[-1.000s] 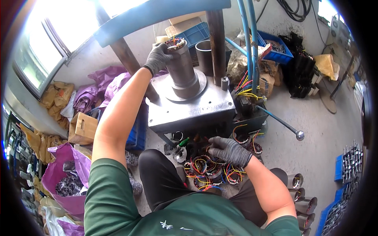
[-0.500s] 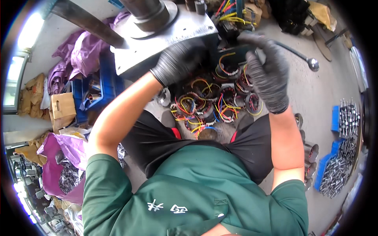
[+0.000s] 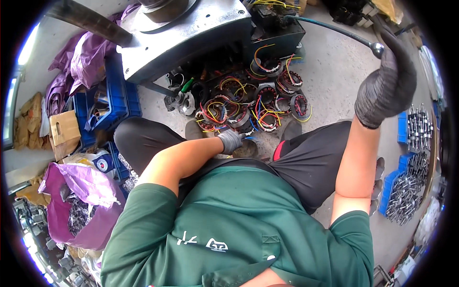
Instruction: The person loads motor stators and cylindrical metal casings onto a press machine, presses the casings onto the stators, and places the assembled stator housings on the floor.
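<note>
My left hand (image 3: 231,141), in a grey glove, is low in front of my lap. Its fingers are bent and close together beside blue wires and a dull round piece (image 3: 245,149); what they pinch is too small to make out. Between my feet lies a group of wire-wound stator rings (image 3: 267,97) with red, yellow and blue leads. Far to the right, my raised right hand (image 3: 388,83) wears a dark glove. Its fingers stretch upward, with the palm side at the ball knob (image 3: 377,49) of a long lever (image 3: 334,27); whether they touch cannot be told.
A heavy metal machine (image 3: 191,38) with a thick column stands ahead. Beneath it lie a green-handled tool (image 3: 187,85) and metal parts. Blue crates (image 3: 107,117) and a purple sack (image 3: 93,234) of metal pieces are on the left. Blue trays (image 3: 393,184) of shafts stand right.
My left hand has dropped from the machine to the front of my lap. My right hand has moved outward to the lever's knob. The view has shifted, showing more of the stators.
</note>
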`<state>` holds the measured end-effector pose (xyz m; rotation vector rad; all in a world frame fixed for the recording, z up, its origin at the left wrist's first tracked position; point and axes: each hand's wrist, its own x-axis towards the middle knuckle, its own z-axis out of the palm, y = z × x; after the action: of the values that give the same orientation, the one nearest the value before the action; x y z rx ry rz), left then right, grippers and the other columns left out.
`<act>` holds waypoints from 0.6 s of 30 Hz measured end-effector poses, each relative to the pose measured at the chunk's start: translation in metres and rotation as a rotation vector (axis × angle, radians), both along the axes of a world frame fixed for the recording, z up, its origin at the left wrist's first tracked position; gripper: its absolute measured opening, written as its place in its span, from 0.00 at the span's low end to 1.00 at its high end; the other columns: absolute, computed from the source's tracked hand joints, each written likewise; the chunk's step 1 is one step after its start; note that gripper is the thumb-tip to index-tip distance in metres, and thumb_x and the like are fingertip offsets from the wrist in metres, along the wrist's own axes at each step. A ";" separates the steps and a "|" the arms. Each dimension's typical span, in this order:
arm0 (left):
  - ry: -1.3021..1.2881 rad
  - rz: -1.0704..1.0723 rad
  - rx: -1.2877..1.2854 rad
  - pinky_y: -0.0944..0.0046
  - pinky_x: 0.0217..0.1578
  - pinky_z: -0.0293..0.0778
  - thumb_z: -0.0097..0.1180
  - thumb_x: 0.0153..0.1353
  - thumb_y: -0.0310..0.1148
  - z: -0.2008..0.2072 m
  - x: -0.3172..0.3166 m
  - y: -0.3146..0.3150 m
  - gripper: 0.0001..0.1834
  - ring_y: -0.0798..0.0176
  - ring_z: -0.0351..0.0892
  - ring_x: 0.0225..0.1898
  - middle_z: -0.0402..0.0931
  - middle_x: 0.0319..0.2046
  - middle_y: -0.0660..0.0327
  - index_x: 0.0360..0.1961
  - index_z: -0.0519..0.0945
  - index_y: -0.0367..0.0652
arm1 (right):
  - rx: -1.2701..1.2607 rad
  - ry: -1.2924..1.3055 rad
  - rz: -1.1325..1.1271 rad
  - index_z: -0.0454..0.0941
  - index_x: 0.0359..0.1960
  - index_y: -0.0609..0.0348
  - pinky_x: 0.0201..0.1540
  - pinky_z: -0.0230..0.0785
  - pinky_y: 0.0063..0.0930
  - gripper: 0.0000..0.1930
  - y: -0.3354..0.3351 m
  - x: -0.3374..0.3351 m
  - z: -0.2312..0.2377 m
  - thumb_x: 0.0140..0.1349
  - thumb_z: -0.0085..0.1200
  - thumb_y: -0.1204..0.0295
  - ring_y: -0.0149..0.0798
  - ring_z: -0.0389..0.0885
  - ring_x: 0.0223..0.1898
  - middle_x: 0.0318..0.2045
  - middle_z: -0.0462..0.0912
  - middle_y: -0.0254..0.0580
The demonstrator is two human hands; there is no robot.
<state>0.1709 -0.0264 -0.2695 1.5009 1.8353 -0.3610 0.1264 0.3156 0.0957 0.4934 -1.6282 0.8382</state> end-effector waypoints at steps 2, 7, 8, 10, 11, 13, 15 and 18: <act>-0.032 -0.062 0.108 0.45 0.49 0.81 0.70 0.52 0.41 0.022 -0.001 0.015 0.20 0.43 0.85 0.51 0.63 0.73 0.47 0.46 0.89 0.49 | -0.183 -0.133 -0.001 0.84 0.51 0.68 0.56 0.80 0.31 0.11 0.001 -0.001 -0.006 0.72 0.51 0.81 0.38 0.87 0.51 0.48 0.88 0.50; -0.210 0.185 0.219 0.46 0.48 0.83 0.70 0.54 0.50 0.019 0.002 0.034 0.24 0.41 0.86 0.49 0.60 0.74 0.41 0.46 0.88 0.47 | -0.146 -0.154 0.018 0.83 0.54 0.64 0.60 0.75 0.25 0.12 0.009 -0.010 -0.023 0.70 0.56 0.81 0.32 0.85 0.53 0.49 0.89 0.42; -0.227 0.266 0.209 0.46 0.46 0.83 0.70 0.53 0.49 0.020 0.001 0.031 0.23 0.40 0.86 0.47 0.62 0.73 0.40 0.45 0.87 0.46 | -0.147 -0.141 0.024 0.83 0.54 0.64 0.60 0.75 0.25 0.12 0.003 -0.012 -0.019 0.70 0.56 0.81 0.32 0.85 0.53 0.49 0.89 0.42; -0.196 0.275 0.355 0.46 0.46 0.83 0.71 0.51 0.47 0.011 -0.005 0.030 0.22 0.38 0.85 0.45 0.66 0.69 0.39 0.42 0.86 0.44 | -0.160 -0.210 -0.089 0.83 0.53 0.63 0.61 0.75 0.26 0.12 -0.001 -0.012 -0.019 0.71 0.55 0.82 0.32 0.85 0.54 0.50 0.88 0.42; -0.188 0.265 0.357 0.46 0.46 0.83 0.71 0.51 0.47 0.018 -0.010 0.033 0.22 0.38 0.85 0.45 0.66 0.69 0.39 0.42 0.86 0.44 | -0.121 -0.199 -0.145 0.81 0.55 0.63 0.61 0.76 0.27 0.13 0.004 -0.012 -0.025 0.72 0.53 0.82 0.33 0.85 0.54 0.51 0.87 0.43; -0.279 0.443 0.541 0.46 0.46 0.82 0.73 0.50 0.45 0.053 -0.020 0.042 0.21 0.37 0.84 0.44 0.69 0.65 0.38 0.39 0.85 0.41 | -0.148 -0.184 -0.095 0.82 0.53 0.62 0.61 0.74 0.29 0.12 0.009 -0.014 -0.030 0.71 0.53 0.82 0.36 0.84 0.54 0.51 0.86 0.44; -0.295 0.585 0.692 0.46 0.53 0.79 0.75 0.48 0.41 0.089 -0.036 0.043 0.20 0.36 0.81 0.52 0.70 0.63 0.39 0.36 0.83 0.39 | -0.150 -0.165 -0.065 0.82 0.51 0.59 0.61 0.72 0.31 0.11 0.004 -0.019 -0.031 0.71 0.53 0.82 0.38 0.82 0.55 0.53 0.84 0.45; -0.309 0.858 0.808 0.49 0.55 0.77 0.78 0.46 0.39 0.154 -0.055 0.037 0.21 0.40 0.80 0.54 0.73 0.59 0.41 0.36 0.83 0.37 | -0.168 -0.143 -0.057 0.77 0.57 0.59 0.59 0.75 0.31 0.13 -0.005 -0.024 -0.033 0.73 0.53 0.80 0.38 0.83 0.54 0.53 0.83 0.45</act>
<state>0.1157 0.0106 -0.1158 0.9565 2.2485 1.0601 0.1025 0.3111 0.0622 0.2726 -1.6759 0.9765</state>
